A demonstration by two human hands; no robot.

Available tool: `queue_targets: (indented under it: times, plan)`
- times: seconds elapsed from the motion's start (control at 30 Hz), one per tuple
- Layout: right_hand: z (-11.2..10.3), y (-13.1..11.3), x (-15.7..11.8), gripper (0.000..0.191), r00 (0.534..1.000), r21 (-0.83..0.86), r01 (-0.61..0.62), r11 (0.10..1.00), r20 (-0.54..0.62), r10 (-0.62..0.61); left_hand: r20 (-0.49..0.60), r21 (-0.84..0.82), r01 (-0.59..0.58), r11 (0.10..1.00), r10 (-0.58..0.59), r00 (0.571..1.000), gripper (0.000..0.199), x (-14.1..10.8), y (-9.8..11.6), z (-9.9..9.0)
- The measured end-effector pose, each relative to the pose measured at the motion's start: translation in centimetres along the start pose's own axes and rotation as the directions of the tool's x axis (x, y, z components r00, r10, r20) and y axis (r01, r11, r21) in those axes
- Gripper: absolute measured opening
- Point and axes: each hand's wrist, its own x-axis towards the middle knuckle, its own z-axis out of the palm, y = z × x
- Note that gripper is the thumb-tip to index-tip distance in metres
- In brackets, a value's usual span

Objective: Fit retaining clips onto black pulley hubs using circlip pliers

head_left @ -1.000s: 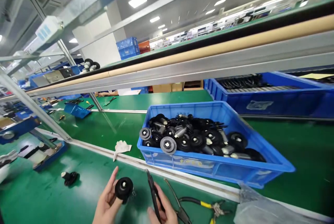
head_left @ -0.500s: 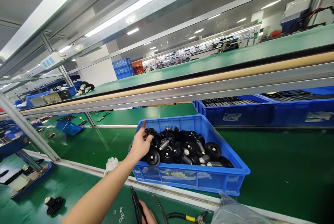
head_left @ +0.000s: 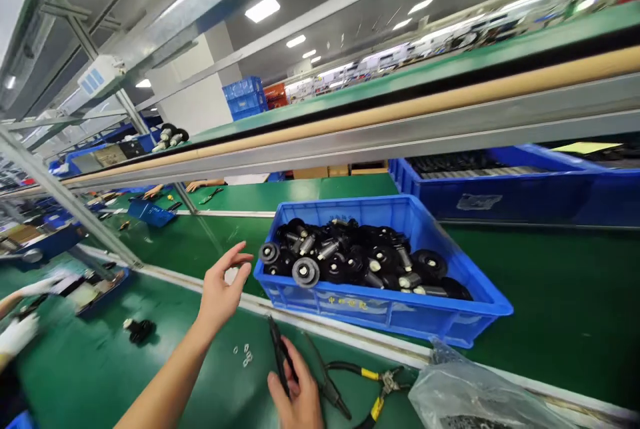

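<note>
My left hand [head_left: 223,286] hangs in the air just left of a blue bin [head_left: 460,322], fingers spread and holding nothing. The bin is heaped with several black wheel-like parts on metal shafts [head_left: 350,259]. At the bottom edge my right hand [head_left: 297,399] grips the black handle of a pair of pliers [head_left: 280,359] that rests on the green bench. Small metal rings [head_left: 244,356] lie on the mat between my hands. A single black wheel part [head_left: 139,330] sits on the mat to the left.
Yellow-handled pliers [head_left: 373,382] lie right of my right hand, next to a clear plastic bag [head_left: 475,396]. A second blue bin [head_left: 500,196] stands behind. A metal rail [head_left: 165,276] divides bench from conveyor. A white-gloved hand [head_left: 17,336] shows far left. A slanted steel post [head_left: 70,202] rises there.
My left hand carried a black wheel part to the bin, reached in, and has now drawn back out with nothing in it. My right hand kept the pliers on the bench.
</note>
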Motion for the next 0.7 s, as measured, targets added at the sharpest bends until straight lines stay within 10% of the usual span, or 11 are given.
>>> queue_targets:
  times: [0.17,0.33,0.53,0.7]
  plan:
    - [-1.3,-1.9,0.0,0.076,0.976,-0.006,-0.122,0.993,0.179,0.121,0.042,0.144,0.294,0.945,-0.303,0.952,0.050,-11.6,-7.5,-5.0]
    - [-2.2,-1.2,-0.4,0.076,0.965,-0.081,-0.170,0.982,0.189,0.183,0.035,0.249,0.424,0.871,-0.445,0.895,0.049,-18.1,-12.5,-5.4]
    - [-2.5,-1.4,-0.6,0.069,0.978,-0.155,-0.133,0.979,0.138,0.155,0.134,0.415,0.126,0.901,-0.198,0.971,0.054,-16.9,-14.1,-3.7]
    - [-2.5,-2.3,-0.6,0.066,0.980,-0.194,-0.130,0.972,0.126,0.156,0.417,0.580,-0.251,0.775,-0.019,0.909,0.064,-18.2,-12.9,-4.3]
